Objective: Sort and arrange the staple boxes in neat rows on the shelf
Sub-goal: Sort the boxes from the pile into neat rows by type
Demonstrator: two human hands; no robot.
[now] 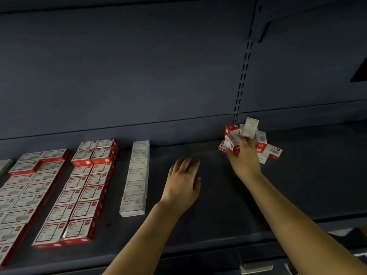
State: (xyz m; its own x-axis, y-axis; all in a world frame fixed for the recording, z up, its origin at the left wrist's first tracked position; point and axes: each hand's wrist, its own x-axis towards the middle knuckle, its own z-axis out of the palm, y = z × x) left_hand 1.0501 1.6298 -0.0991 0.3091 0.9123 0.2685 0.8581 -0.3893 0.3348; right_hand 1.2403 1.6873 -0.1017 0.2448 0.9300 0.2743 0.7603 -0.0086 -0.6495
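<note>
Red-and-white staple boxes lie in neat rows (85, 193) on the left of the dark shelf (218, 205). Beside them runs a single row of plain white boxes (137, 175). At the back right a loose heap of boxes (264, 143) lies jumbled against the back panel. My right hand (243, 153) reaches into this heap, and its fingers grip a red-and-white box (231, 143). My left hand (184, 175) hovers palm down over the bare middle of the shelf, fingers relaxed, holding nothing.
The shelf's back panel (139, 76) rises behind the boxes, with a slotted upright (241, 82) above the heap. The shelf's front lip (198, 253) runs below my forearms. More red-and-white rows (17, 195) reach the left edge.
</note>
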